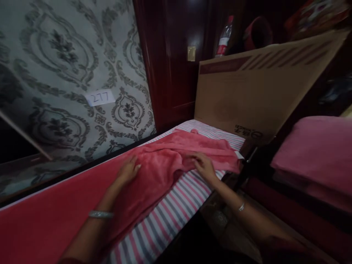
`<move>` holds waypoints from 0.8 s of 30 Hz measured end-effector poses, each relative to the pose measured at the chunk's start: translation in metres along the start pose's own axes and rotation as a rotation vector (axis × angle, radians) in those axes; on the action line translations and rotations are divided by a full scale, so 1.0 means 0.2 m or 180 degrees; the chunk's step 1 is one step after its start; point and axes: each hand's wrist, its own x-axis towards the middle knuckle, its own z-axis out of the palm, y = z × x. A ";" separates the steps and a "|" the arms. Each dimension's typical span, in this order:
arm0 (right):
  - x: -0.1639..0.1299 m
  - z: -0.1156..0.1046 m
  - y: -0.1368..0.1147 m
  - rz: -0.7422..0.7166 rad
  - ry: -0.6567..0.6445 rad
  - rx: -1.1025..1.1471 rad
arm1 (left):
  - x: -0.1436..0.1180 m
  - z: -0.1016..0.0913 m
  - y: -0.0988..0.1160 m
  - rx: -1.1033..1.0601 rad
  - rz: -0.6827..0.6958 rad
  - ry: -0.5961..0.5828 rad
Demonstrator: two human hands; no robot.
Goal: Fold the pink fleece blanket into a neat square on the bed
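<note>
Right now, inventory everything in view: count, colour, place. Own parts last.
Plush cloth: at least 1, pinkish red, across striped cover
White tag: 1, white, cloth's right end
Striped cover: 1, white/grey/pink, under cloth
Wallpaper: 1 stretch, pale with dark pattern, left
Card "277": 1, white, on wallpaper
Wood panelling: count unclear, dark red, behind
Cardboard: 1, brown, far right
Bottle: 1, clear with red cap, above cardboard's edge
Folded cloth: count unclear, pink, right
Bangles: 2, silvery, one per arm
Left hand: 1, bare, on plush cloth
Right hand: 1, bare, at plush cloth's near edge
</note>
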 end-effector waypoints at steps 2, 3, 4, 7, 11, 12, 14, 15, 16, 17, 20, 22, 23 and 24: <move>0.11 -0.15 0.20 0.0689 0.0600 -0.0352 | 0.03 0.08 0.03 0.0397 -0.0016 -0.0205; 0.16 -0.23 0.29 0.1040 0.0862 -0.0590 | 0.03 0.13 0.04 0.0593 -0.0016 -0.0298; 0.21 -0.29 0.37 0.1340 0.1074 -0.0820 | 0.02 0.17 0.03 0.0747 -0.0034 -0.0288; 0.31 -0.47 0.56 0.1903 0.1389 -0.1338 | 0.01 0.24 0.02 0.0980 -0.0020 -0.0230; 0.41 -0.59 0.71 0.2346 0.1240 -0.1657 | 0.01 0.24 0.02 0.1130 -0.0136 -0.0446; 0.42 -0.60 0.73 0.2400 0.1134 -0.1706 | 0.01 0.23 0.03 0.1159 -0.0149 -0.0486; 0.44 -0.60 0.73 0.2375 0.0921 -0.1789 | 0.02 0.22 0.03 0.1197 -0.0155 -0.0530; 0.43 -0.59 0.72 0.2287 0.0817 -0.1819 | 0.02 0.22 0.03 0.1212 -0.0159 -0.0532; 0.42 -0.57 0.70 0.2152 0.0704 -0.1833 | 0.02 0.22 0.03 0.1224 -0.0167 -0.0533; 0.39 -0.55 0.68 0.1983 0.0578 -0.1831 | 0.02 0.23 0.02 0.1225 -0.0172 -0.0534; 0.29 -0.47 0.60 0.1454 0.0225 -0.1793 | 0.03 0.24 0.00 0.1176 -0.0192 -0.0529; 0.23 -0.45 0.57 0.1253 0.0142 -0.1846 | 0.03 0.24 -0.01 0.1145 -0.0197 -0.0544; 0.22 -0.46 0.56 0.1221 0.0159 -0.1913 | 0.04 0.24 -0.01 0.1137 -0.0190 -0.0544; 0.22 -0.47 0.57 0.1231 0.0196 -0.2001 | 0.04 0.25 -0.01 0.1131 -0.0176 -0.0540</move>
